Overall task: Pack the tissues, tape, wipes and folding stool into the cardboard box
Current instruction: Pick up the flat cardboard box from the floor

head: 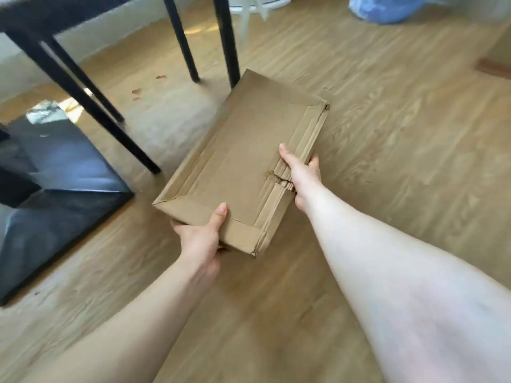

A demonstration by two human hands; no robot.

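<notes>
A flat brown cardboard box [237, 150], closed and creased along its right side, hangs above the wooden floor in both my hands. My left hand [203, 236] grips its near left corner, thumb on top. My right hand [302, 175] clasps the torn right edge, thumb over the top face and fingers underneath. Tissues, tape, wipes and a folding stool are nowhere in sight.
Black table legs [179, 40] stand just beyond the box at upper left. A black glossy cushion or seat [58, 194] lies on the floor at left. A white plastic stool [249, 12] and a blue bag [384, 9] sit at the far top. Wooden floor [401, 134] spreads right.
</notes>
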